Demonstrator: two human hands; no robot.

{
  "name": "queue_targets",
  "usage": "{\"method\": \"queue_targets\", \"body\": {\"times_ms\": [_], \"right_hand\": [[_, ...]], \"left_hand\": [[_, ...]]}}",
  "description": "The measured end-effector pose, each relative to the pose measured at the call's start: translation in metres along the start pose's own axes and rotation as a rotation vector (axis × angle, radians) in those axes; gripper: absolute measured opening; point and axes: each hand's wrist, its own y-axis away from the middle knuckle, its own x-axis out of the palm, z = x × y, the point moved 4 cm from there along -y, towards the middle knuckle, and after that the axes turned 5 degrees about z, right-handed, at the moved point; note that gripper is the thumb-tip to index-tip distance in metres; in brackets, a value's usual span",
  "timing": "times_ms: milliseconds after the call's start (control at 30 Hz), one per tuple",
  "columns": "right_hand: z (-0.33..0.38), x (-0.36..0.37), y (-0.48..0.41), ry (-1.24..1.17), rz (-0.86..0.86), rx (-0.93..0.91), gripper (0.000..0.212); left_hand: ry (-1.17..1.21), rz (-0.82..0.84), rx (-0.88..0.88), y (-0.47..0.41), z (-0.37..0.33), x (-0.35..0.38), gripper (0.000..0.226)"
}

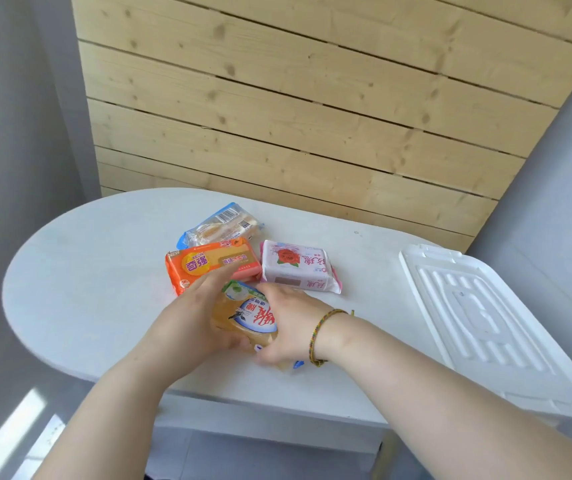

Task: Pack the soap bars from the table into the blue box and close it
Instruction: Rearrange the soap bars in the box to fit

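Near the front edge of the white oval table, a tan soap bar in clear wrap with a blue-and-white label and red characters sits between 2 hands. The left hand grips its left side, fingers held close together and curled along the far left corner, thumb against the near edge. The right hand grips the right side, fingers curled over the bar's far right edge and thumb at its near end; a braided bracelet circles that wrist. Whether the bar rests on the table or is raised off it cannot be told. Just beyond the left fingertips lies an orange soap bar, with a blue-edged clear-wrapped soap bar touching it behind. A pink-and-white soap bar printed with a red rose lies just beside the orange one, to its right. A white ribbed lid lies flat at the table's right end, well apart from the 4 bars. A pine plank wall stands behind.
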Motion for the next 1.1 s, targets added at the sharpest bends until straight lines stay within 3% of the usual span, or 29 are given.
{"method": "queue_targets", "body": {"times_ms": [200,300,433,533,633,733,933,1033,1100], "right_hand": [[-0.004,0.004,-0.002,-0.021,-0.084,0.015,0.067],[-0.012,0.0,0.015,-0.23,-0.131,0.004,0.061],[-0.048,-0.024,0.064,-0.506,-0.248,0.024,0.071],[-0.08,-0.037,0.107,-0.593,-0.246,0.055,0.063],[-0.126,-0.039,0.165,-0.626,-0.316,0.144,0.056],[-0.168,-0.029,0.223,-0.709,-0.371,0.22,0.045],[-0.246,0.023,0.344,-0.892,-0.448,0.448,0.037],[-0.287,0.072,0.373,-1.068,-0.523,0.594,0.034],[-0.308,0.108,0.376,-1.138,-0.559,0.692,0.037]], "left_hand": [[0.063,-0.063,0.003,0.008,-0.003,-0.004,0.086],[0.062,-0.135,0.084,0.013,-0.018,-0.003,0.08],[0.042,-0.236,0.289,0.023,-0.058,0.015,0.07],[0.05,-0.293,0.349,0.024,-0.076,0.029,0.062],[-0.002,-0.185,0.399,0.023,-0.106,0.067,0.045],[-0.033,-0.036,0.564,0.034,-0.142,0.111,0.03],[-0.076,0.273,0.823,0.061,-0.197,0.205,0.052],[-0.098,0.389,0.839,0.065,-0.196,0.25,0.047],[-0.15,0.464,0.808,0.064,-0.19,0.283,0.028]]}}
